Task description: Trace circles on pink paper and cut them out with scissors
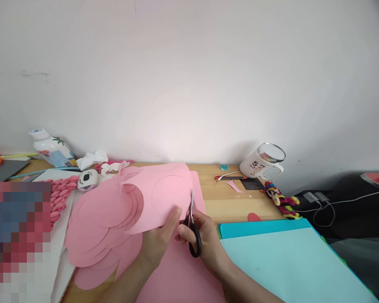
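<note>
My left hand [159,242] grips the lower edge of a pink paper sheet [167,198], thumb on top. Faint round outlines are drawn on the sheet, and a curved piece is gone from its left side. In my right hand [205,235] is a pair of scissors [194,235] with black handles, fingers through the loops. The blades point away from me at the sheet's right edge; whether they are apart is hard to see. Left of my hands lies a pile of pink paper circles [91,235]. More pink paper [183,273] lies flat beneath both hands.
Blue and pale aqua sheets [287,261] cover the right side. At the back stand a white mug [259,164] and, on the left, a white bottle [53,147]. A small figure [281,200] lies near the right edge. Crumpled tissue [93,159] and a white tape dispenser [87,180] sit left.
</note>
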The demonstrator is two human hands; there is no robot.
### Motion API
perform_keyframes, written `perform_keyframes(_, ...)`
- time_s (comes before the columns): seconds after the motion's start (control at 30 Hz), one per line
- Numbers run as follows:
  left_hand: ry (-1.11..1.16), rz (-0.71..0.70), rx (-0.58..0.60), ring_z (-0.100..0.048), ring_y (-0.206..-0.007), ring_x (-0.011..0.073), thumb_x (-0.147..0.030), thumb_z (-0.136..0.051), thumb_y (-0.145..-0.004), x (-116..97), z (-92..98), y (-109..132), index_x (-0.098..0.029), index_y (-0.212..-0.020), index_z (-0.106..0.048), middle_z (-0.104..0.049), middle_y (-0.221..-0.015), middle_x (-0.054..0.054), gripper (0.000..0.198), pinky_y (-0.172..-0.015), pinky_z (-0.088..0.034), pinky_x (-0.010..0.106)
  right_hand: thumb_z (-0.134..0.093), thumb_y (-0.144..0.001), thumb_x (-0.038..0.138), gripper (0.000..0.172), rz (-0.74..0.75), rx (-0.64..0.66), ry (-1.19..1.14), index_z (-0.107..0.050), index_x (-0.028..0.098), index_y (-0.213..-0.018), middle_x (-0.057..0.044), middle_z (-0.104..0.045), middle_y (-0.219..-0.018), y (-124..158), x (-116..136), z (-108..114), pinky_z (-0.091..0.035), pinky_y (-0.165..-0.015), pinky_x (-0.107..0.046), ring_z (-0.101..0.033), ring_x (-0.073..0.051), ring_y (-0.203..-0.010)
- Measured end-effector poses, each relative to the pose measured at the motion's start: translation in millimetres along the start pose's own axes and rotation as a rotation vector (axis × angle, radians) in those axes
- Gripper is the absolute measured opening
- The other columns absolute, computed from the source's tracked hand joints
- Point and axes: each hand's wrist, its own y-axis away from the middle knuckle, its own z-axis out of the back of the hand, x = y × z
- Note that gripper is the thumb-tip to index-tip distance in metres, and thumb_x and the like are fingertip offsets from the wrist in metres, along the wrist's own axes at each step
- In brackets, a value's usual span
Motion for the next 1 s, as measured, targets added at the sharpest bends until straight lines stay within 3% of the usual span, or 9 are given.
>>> perform_keyframes(0.1,-0.043,-0.024,0.015,-0.065,-0.083,0.0216,-0.034,-0.066,-0.071,4,1.1,0,-0.017,-0.089,-0.065,-0.070,-0.080,0.004,0.024,-0.081,-0.054,0.034,-0.074,-0.062,0.044,0.039,0.015,-0.005,0.003,-0.047,0.018,-0.067,0.005,-0.046,-0.054,-1,-1,1,-0.032,-0.049,-0.023,-0.038,-0.008,-0.050)
perform_keyframes(0.23,-0.042,-0.034,-0.037,-0.058,-0.106,0.0246,-0.033,-0.071,-0.067,15,1.4,0,-0.019,-0.107,-0.060,-0.067,-0.103,0.006,0.044,-0.097,-0.045,0.037,-0.075,-0.064,0.039,0.047,0.036,-0.026,-0.037,-0.047,0.020,-0.096,0.004,-0.051,-0.066,-1,-1,5,-0.034,-0.053,-0.022,-0.039,-0.010,-0.058)
perform_keyframes(0.4,0.029,0.040,-0.019,-0.056,-0.109,0.0267,-0.036,-0.071,-0.067,16,-0.4,1,-0.019,-0.113,-0.058,-0.066,-0.108,0.007,0.051,-0.096,-0.047,0.038,-0.075,-0.064,0.041,0.062,0.012,-0.031,-0.036,-0.040,0.023,-0.112,0.003,-0.053,-0.069,0,3,6,-0.038,-0.059,-0.025,-0.046,-0.013,-0.063)
perform_keyframes(0.53,0.022,0.054,0.004,-0.058,-0.106,0.0271,-0.037,-0.071,-0.067,10,-1.0,1,-0.018,-0.111,-0.060,-0.066,-0.105,0.008,0.049,-0.096,-0.047,0.039,-0.075,-0.063,0.043,0.059,0.009,-0.026,-0.009,-0.043,0.022,-0.108,0.003,-0.053,-0.068,-1,5,6,-0.037,-0.060,-0.025,-0.046,-0.014,-0.065)
perform_keyframes(0.73,0.011,0.098,0.017,-0.059,-0.104,0.0278,-0.039,-0.070,-0.067,5,-0.4,0,-0.017,-0.110,-0.060,-0.064,-0.108,0.010,0.050,-0.094,-0.048,0.041,-0.074,-0.066,0.041,0.040,0.018,0.000,0.006,-0.046,0.021,-0.088,0.004,-0.049,-0.067,-1,5,6,-0.032,-0.054,-0.023,-0.038,-0.011,-0.061)
perform_keyframes(1.0,0.014,0.138,0.051,-0.060,-0.102,0.0272,-0.040,-0.070,-0.067,-1,0.0,1,-0.016,-0.109,-0.060,-0.064,-0.107,0.010,0.050,-0.093,-0.049,0.041,-0.077,-0.059,0.044,0.046,0.027,0.033,0.019,-0.043,0.021,-0.077,0.006,-0.041,-0.064,-2,9,7,-0.028,-0.050,-0.022,-0.034,-0.010,-0.058)
